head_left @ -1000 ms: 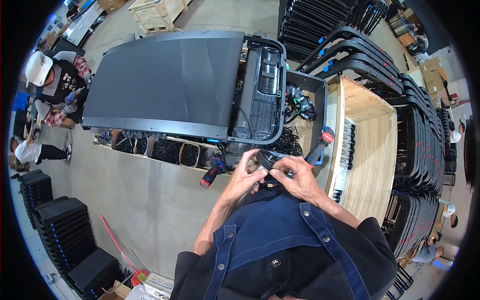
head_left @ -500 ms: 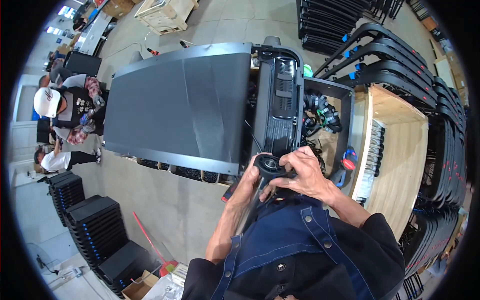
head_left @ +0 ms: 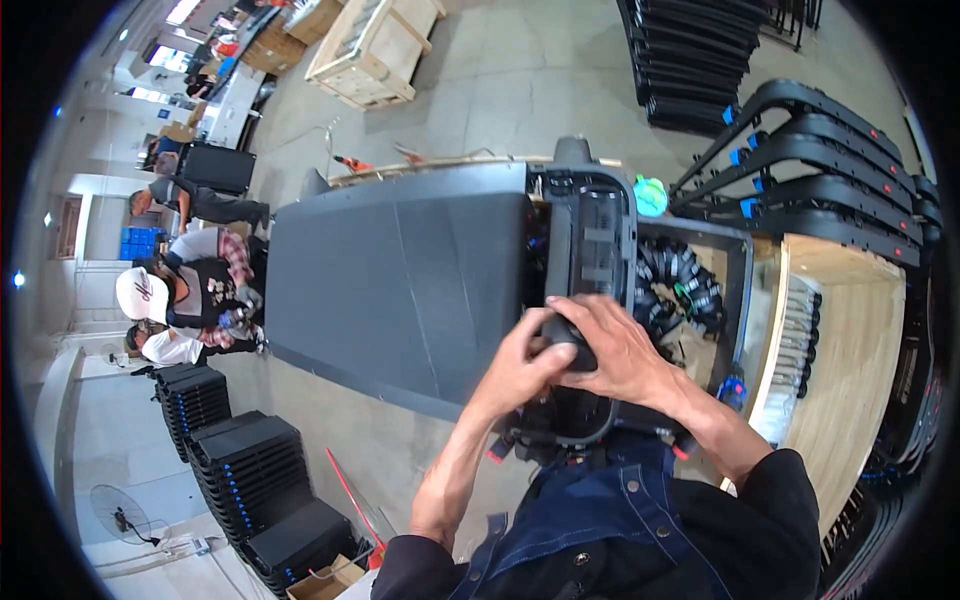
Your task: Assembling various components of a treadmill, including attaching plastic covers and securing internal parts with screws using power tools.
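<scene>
Head view: the person's two hands meet over the near right end of a broad black machine with a flat sheet top (head_left: 400,270). Between them is one small, black, rounded part (head_left: 574,338). The left hand (head_left: 522,368) pinches it, thumb pressed on its near side and forefinger along its left; the right hand (head_left: 625,350) curves over its right side, fingers close together and slightly blurred.

Right of the machine, a dark grey rectangular bin (head_left: 746,262) holds a ring of black banded pieces (head_left: 690,270) with one green bit among them; a bright green bundle (head_left: 650,197) sits at its far left corner. Further right, a pale wooden box (head_left: 850,380) holds a row of black-ended silvery rods (head_left: 800,330) along its left wall. Beyond it, at least four curved black frames (head_left: 820,155) are stacked.

At left stand three stacks of flat black panels (head_left: 250,450). Bare concrete floor (head_left: 490,90) spreads beyond the machine's far edge, and a narrower strip separates the stacks from its near edge.
</scene>
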